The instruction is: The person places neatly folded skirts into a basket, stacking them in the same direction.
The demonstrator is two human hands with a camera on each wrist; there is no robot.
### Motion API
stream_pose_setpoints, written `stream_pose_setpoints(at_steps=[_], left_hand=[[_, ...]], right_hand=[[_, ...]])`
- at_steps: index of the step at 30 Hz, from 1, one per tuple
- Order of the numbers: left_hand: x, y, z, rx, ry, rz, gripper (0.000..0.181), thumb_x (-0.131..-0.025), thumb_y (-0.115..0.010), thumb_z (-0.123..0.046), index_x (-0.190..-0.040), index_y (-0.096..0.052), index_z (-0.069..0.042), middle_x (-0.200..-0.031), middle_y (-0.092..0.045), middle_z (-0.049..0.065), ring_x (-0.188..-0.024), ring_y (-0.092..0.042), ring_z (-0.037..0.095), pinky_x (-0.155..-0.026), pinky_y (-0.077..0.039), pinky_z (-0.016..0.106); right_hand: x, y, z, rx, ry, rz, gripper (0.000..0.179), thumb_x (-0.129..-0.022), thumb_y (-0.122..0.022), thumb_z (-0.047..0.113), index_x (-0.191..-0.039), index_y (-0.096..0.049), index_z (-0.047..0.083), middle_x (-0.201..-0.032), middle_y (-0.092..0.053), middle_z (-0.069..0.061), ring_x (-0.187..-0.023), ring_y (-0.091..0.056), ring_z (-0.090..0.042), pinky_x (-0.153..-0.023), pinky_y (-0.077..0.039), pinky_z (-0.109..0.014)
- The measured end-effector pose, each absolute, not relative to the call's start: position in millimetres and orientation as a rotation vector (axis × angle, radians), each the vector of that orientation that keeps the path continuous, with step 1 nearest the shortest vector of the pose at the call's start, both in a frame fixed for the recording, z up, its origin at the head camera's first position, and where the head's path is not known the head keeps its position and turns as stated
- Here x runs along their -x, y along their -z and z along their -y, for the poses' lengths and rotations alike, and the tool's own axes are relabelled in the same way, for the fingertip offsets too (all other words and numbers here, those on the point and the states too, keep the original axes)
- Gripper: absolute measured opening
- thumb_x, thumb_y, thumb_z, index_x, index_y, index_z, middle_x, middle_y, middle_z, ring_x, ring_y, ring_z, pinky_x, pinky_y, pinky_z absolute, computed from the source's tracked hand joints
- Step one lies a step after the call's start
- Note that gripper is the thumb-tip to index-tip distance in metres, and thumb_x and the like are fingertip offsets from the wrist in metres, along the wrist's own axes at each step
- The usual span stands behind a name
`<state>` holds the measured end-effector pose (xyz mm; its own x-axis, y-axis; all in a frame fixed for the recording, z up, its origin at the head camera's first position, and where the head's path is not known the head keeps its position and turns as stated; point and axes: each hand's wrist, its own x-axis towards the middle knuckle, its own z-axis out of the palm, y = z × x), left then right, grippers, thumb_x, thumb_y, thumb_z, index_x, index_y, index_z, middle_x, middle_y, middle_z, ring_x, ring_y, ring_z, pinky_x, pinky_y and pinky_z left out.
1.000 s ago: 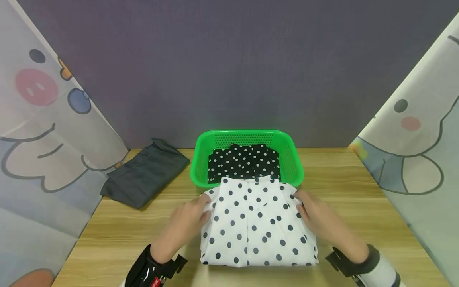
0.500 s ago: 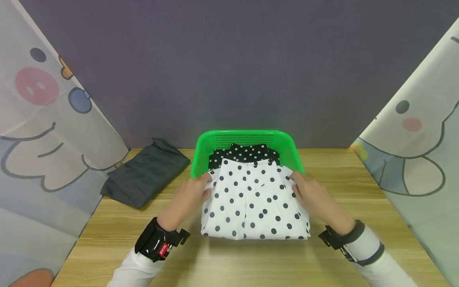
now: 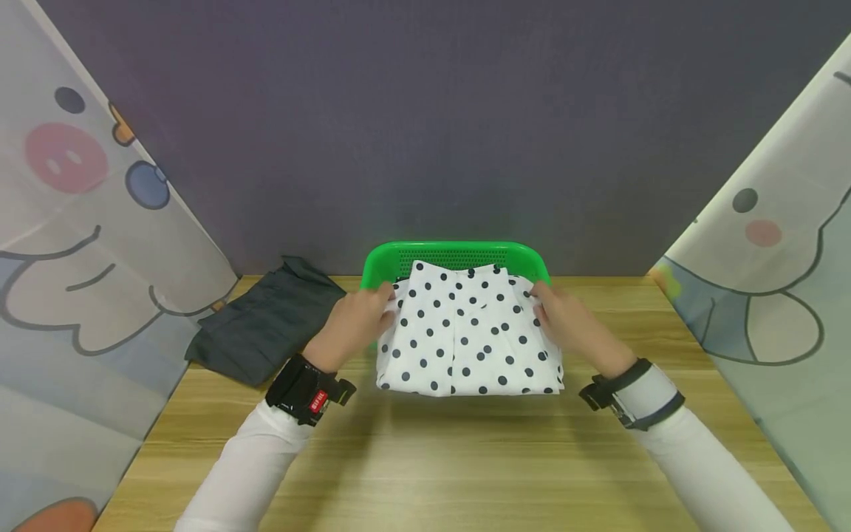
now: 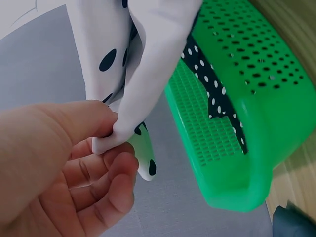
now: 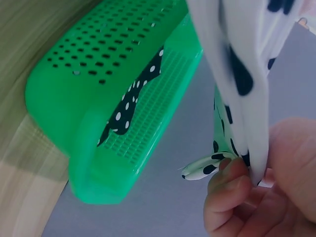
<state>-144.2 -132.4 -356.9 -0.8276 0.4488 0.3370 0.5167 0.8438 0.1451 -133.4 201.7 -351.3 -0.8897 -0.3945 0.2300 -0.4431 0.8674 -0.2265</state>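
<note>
A folded white cloth garment with black polka dots hangs over the green plastic basket, covering most of it in the head view. My left hand pinches the garment's left edge between thumb and fingers. At the opposite edge, my right hand pinches it the same way. Both wrist views show the garment raised above the basket's rim. Inside the basket lies a black cloth with white dots, glimpsed past the rim and nearly hidden from the head camera.
A folded dark grey cloth lies on the wooden table left of the basket. Behind the basket rises a plain grey-purple wall. Cartoon-printed sheets flank the table on both sides.
Both hands have carried the white dotted garment forward, away from the body, from the basket's near side to over it. The black dotted cloth has become almost fully covered in the head view.
</note>
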Motion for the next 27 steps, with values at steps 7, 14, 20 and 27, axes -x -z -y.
stream_pose_setpoints(at_steps=[7,14,20,27], left_hand=[[162.3,352.4,130.5,0.749,0.291,2.782,0.021,-0.084,-0.063,-0.013,-0.100,-0.055,-0.002,-0.056,-0.049,0.002,-0.043,-0.044,0.013,-0.038,-0.030,0.023],[180.9,343.0,127.7,0.723,0.249,2.862,0.019,-0.086,-0.059,-0.015,-0.100,-0.054,-0.003,-0.066,-0.054,0.007,-0.051,-0.051,0.019,-0.042,-0.040,0.029],[195.4,339.8,126.0,0.702,0.201,2.921,0.024,-0.089,-0.055,-0.018,-0.107,-0.053,-0.003,-0.071,-0.056,0.009,-0.057,-0.055,0.023,-0.048,-0.046,0.033],[209.6,340.8,123.1,0.684,0.199,2.963,0.025,-0.091,-0.053,-0.018,-0.111,-0.053,-0.003,-0.080,-0.060,0.011,-0.068,-0.060,0.028,-0.056,-0.049,0.038]], right_hand=[[152.1,348.1,-200.7,-0.630,-0.387,2.907,0.020,-0.091,-0.050,0.005,-0.110,-0.047,-0.003,-0.079,-0.055,-0.014,-0.060,-0.051,-0.019,-0.050,-0.043,-0.026],[170.5,343.5,-197.3,-0.589,-0.366,2.904,0.022,-0.092,-0.050,0.006,-0.111,-0.049,-0.004,-0.090,-0.058,-0.019,-0.070,-0.056,-0.025,-0.056,-0.048,-0.030],[186.0,339.8,-195.0,-0.549,-0.379,2.945,0.023,-0.093,-0.046,0.007,-0.112,-0.049,-0.005,-0.095,-0.059,-0.022,-0.075,-0.057,-0.027,-0.057,-0.049,-0.032],[201.8,339.1,-193.3,-0.510,-0.364,2.969,0.023,-0.093,-0.046,0.008,-0.112,-0.049,-0.004,-0.098,-0.060,-0.021,-0.078,-0.058,-0.028,-0.062,-0.049,-0.038]])
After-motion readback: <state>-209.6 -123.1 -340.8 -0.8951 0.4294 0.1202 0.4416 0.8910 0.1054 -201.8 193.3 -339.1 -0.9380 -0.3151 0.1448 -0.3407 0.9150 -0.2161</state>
